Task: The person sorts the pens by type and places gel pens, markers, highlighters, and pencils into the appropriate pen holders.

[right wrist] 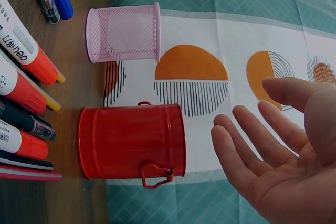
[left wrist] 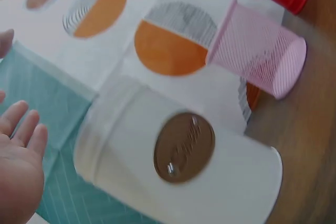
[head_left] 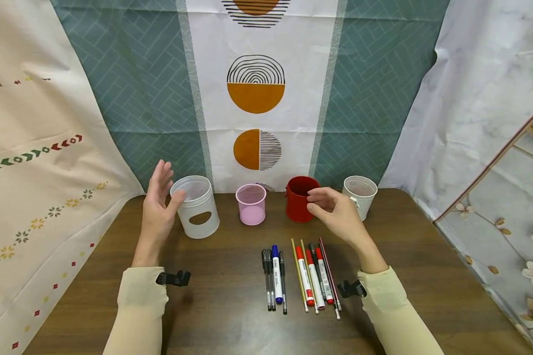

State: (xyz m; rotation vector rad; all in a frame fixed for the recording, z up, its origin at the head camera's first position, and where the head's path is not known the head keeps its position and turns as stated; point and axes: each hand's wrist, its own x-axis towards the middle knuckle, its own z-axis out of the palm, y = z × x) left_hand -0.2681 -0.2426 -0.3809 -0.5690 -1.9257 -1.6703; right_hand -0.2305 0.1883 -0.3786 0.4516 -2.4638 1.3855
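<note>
Our right hand (head_left: pixel 344 220) near the red cup (head_left: pixel 296 209) and left hand (head_left: pixel 156 213) are empty; we should move slowly around it.

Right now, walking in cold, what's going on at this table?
A person has both hands up and holds nothing: the left hand is raised near the white tub, the right hand near the red cup. The pink cup stands between those two, and a small white cup stands at the right end of the row. Pens and markers lie on the table in two groups, one with a blue marker, the other with red markers.
</note>
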